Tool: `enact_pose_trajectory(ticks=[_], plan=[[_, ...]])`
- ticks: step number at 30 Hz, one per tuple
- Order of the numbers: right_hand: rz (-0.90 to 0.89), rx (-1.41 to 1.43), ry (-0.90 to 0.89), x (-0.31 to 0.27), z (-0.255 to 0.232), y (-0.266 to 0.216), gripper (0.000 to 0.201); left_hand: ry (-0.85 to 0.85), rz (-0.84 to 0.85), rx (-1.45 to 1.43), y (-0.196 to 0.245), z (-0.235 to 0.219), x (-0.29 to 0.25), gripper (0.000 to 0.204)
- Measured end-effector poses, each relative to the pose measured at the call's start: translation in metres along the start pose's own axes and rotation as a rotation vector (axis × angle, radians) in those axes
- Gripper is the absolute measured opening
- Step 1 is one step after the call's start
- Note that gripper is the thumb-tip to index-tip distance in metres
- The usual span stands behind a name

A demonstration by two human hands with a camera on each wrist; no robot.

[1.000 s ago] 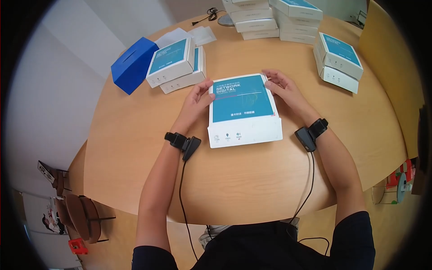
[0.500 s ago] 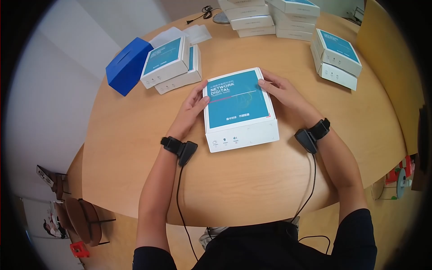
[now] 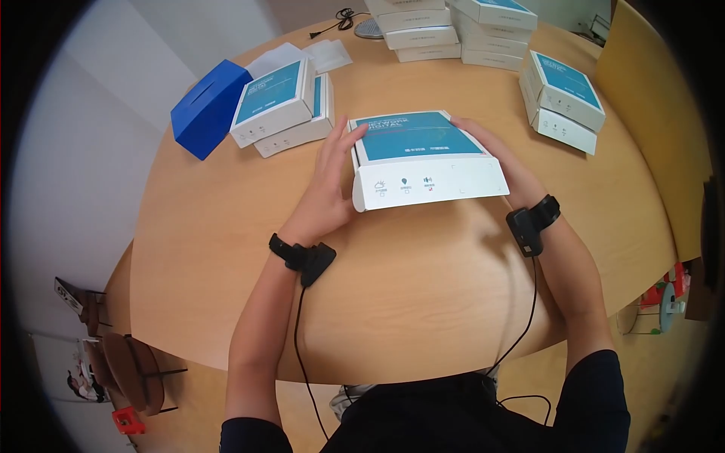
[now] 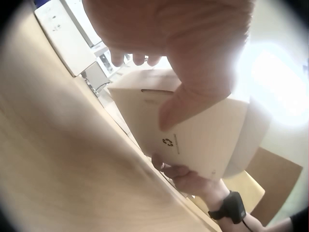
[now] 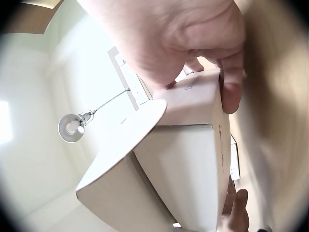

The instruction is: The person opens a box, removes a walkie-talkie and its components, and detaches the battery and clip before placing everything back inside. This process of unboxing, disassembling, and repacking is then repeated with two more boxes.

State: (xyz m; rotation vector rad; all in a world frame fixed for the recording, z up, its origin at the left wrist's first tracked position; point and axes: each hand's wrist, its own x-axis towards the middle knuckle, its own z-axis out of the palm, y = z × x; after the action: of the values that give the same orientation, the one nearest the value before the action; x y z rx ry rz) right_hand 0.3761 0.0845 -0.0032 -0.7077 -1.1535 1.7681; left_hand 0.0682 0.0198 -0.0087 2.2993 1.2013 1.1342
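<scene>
A white box with a teal "NETWORK DIGITAL" top is held above the table, its front face tilted toward me. My left hand grips its left side, fingers at the top edge. In the left wrist view, the left thumb lies against a plain white face with a recycling mark. My right hand grips the opposite side; its fingers curl round an edge in the right wrist view. There, a white flap juts out from the box, standing slightly apart from its body.
Matching boxes are stacked at the left, beside a blue slotted box and white paper. Another pair sits at the right. Taller stacks stand at the back, near a black cable. Thin cords trail from both wrist cameras.
The box has been raised and tipped, so its front face now shows more and its top looks foreshortened. My left thumb has gone from the top edge to beneath the box.
</scene>
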Motion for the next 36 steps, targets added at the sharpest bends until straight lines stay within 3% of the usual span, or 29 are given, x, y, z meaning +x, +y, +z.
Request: enact_pose_trajectory(ticks=[3,5,6,8,10,12,15,18,21,27,33,36], plan=[[0.015,-0.179,-0.035,-0.013,0.018,-0.007,0.057,0.042,0.078,0.078,0.008,-0.001,0.002,0.084],[0.137,-0.096,0.016,0.003,0.012,0.002,0.058,0.035,0.168,0.108,0.006,-0.005,0.004,0.08],[0.196,-0.054,0.041,0.012,0.006,0.008,0.059,0.059,0.136,0.036,0.005,-0.005,0.003,0.078],[0.293,-0.266,-0.029,0.023,-0.018,0.006,0.062,0.108,0.072,-0.104,0.0,-0.004,0.001,0.074],[0.147,-0.519,0.003,0.02,-0.028,0.009,0.071,0.184,-0.11,-0.281,-0.004,-0.005,-0.006,0.073],[0.13,-0.716,0.091,0.03,-0.025,-0.01,0.073,0.252,-0.214,-0.393,-0.005,-0.007,-0.009,0.073],[-0.253,-0.463,-0.019,0.028,-0.015,-0.023,0.072,0.31,-0.184,-0.461,-0.004,-0.01,-0.005,0.076],[-0.405,-0.383,-0.198,0.017,0.004,-0.033,0.066,0.338,-0.228,-0.482,-0.007,-0.01,-0.006,0.076],[-0.451,-0.492,-0.256,0.003,0.028,-0.037,0.067,0.31,-0.254,-0.504,-0.004,-0.009,-0.006,0.076],[-0.336,-0.497,-0.217,0.003,0.025,-0.04,0.071,0.324,-0.244,-0.487,-0.009,-0.004,-0.009,0.073],[-0.445,-0.492,-0.23,0.005,0.021,-0.039,0.059,0.34,-0.221,-0.498,-0.008,0.0,-0.01,0.072],[-0.34,-0.41,-0.148,0.0,0.023,-0.053,0.052,0.361,-0.231,-0.515,-0.013,0.002,-0.012,0.072]])
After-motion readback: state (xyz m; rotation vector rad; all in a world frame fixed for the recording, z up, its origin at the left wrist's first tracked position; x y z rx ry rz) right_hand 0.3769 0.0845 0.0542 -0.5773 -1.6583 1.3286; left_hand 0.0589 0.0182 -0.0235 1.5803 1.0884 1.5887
